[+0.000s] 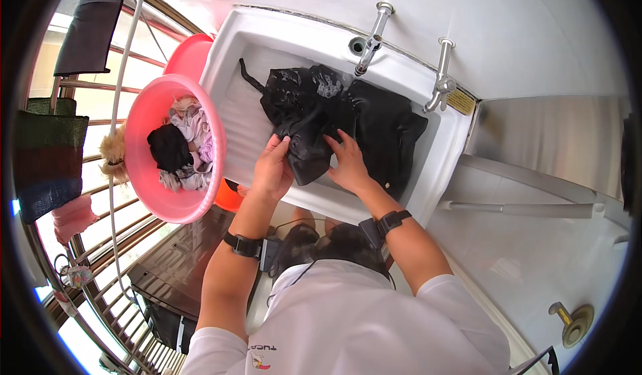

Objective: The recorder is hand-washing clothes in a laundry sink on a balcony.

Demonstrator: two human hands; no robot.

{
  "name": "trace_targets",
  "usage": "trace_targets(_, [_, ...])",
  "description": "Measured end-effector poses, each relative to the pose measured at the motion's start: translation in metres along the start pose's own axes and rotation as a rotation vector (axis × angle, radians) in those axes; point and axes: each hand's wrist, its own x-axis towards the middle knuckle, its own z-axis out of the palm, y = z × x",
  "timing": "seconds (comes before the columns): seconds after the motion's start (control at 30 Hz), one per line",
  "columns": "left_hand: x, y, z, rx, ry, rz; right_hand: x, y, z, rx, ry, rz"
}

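A white laundry sink (241, 119) with a ribbed washboard slope lies before me. Wet black cloth (311, 109) with suds on it is bunched over the slope, a narrow strap trailing at its upper left. My left hand (274, 167) pinches the near left part of this cloth between thumb and fingers. At its right edge is my right hand (349, 161), fingers spread and fingertips by the fabric; whether they grip it cannot be told. Another black garment (383, 134), with a small button near its lower end, lies in shallow water in the sink's right part.
Left of the sink, a pink basin (218, 174) holds light clothes (193, 124) and a black piece (169, 148). Two metal taps (371, 49) (442, 84) jut over the far rim. Cloths hang by the barred window at left. A brown lidded appliance (175, 264) stands lower left.
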Motion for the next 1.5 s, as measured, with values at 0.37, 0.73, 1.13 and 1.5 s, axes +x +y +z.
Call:
trace_targets(0.37, [0.027,-0.042,-0.067,0.692,0.393,-0.019,0.025,0.025,0.029,0.034,-0.281,0.342])
trace_targets(0.73, [-0.007,0.002,-0.031,0.263,0.319,0.053,0.029,0.08,0.051,0.04,-0.324,0.57])
trace_targets(1.13, [0.025,-0.021,-0.036,0.961,0.3,0.207,0.016,0.024,0.016,0.097,0.172,0.163])
trace_targets(1.5, [0.111,-0.11,-0.101,1.913,0.007,-0.154,0.0,0.069,0.075,-0.205,-0.413,0.362])
